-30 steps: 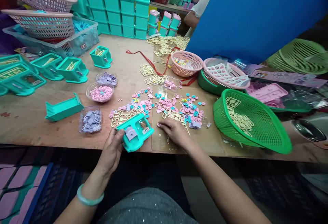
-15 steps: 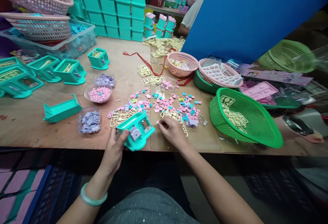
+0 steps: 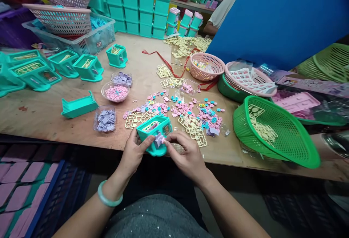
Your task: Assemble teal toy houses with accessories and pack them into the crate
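My left hand point(image 3: 133, 154), wearing a pale green bangle point(image 3: 109, 198), is wrapped around a teal plastic toy box point(image 3: 157, 130) at the table's front edge. Cream pieces lie inside the open-topped box, and a sticker shows on its right face. A light purple square part point(image 3: 157, 141) sits on the front wall, beside my left thumb. My right hand point(image 3: 188, 154) pinches a small pink piece point(image 3: 163, 140) against that purple part. Its fingertips partly cover the piece, so I cannot tell how it is seated.
Loose pink, blue and purple pieces point(image 3: 185, 103) and cream sprue frames point(image 3: 192, 125) spread behind the box. Cups of pink pieces point(image 3: 116, 92) and purple parts point(image 3: 105, 120) stand left. A green basket point(image 3: 289, 132) is at right; more teal boxes point(image 3: 88, 67) stand back left.
My right hand has moved left from the tabletop, bringing the pink piece to the purple part. My left hand has turned the box, so its open top with cream pieces now shows.
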`<state>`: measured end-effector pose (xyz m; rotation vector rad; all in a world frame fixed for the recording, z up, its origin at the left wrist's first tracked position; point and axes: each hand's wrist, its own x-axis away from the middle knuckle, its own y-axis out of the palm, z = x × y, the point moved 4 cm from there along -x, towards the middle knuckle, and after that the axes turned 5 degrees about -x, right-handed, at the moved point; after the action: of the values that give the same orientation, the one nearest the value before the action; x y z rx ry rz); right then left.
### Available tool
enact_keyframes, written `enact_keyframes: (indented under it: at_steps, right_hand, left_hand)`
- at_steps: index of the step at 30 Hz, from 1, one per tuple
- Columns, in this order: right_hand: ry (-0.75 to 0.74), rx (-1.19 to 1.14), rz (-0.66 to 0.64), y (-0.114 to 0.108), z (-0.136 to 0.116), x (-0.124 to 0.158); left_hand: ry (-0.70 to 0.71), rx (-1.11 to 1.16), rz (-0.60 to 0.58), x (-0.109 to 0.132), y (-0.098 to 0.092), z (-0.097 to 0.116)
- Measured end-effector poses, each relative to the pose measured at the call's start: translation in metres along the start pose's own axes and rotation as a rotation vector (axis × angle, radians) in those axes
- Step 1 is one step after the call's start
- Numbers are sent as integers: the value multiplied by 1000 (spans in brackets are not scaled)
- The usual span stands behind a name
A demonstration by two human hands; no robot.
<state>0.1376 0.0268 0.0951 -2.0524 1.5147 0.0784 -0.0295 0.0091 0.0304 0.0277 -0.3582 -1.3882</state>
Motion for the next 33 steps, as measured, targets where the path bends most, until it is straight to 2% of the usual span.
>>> enact_keyframes:
  at_steps: [9, 15, 20, 24, 30, 33]
  right_hand:
    - [-27, 85, -20, 0, -10, 6]
    - [-86, 133, 64, 4, -14, 15]
    - [23, 66, 64, 6, -7, 13]
    - [-89, 129, 105, 8, -10, 13]
    - [-9, 112, 149, 9, -5, 21]
    - [86, 73, 163, 12, 6, 26]
  left_hand:
    - [27, -24, -51, 1, 2, -1]
    - [16, -97, -74, -1, 1, 3]
    - [-7, -98, -65, -3, 3, 8]
    - [-3, -103, -52, -3, 4, 9]
    - [40, -172, -40, 0, 3, 2]
    - [40, -201, -26, -2, 5, -3]
